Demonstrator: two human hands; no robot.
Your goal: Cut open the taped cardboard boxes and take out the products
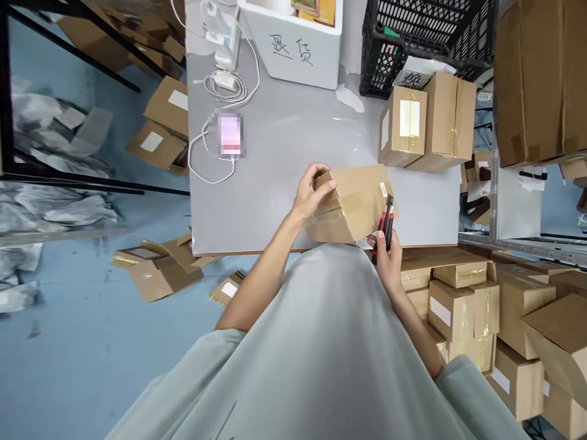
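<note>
We see left hand (pixel 308 194) pinching carton (pixel 364 194), right hand (pixel 389 260) gripping cutter (pixel 387 223); loose pinch could let carton slide, cutter stray, we'd flag

A grey-topped table (pixel 293 122) stands on a blue floor (pixel 68 366), small glints of light showing on its smooth surface. At left, pale plastic packaging (pixel 68 205) lies heaped about a black frame (pixel 5 91), while loose cardboard boxes (pixel 156 269) litter the floor beside the table. Stacked cartons (pixel 458 311) crowd the near right, below a metal rack (pixel 494 201).
</note>
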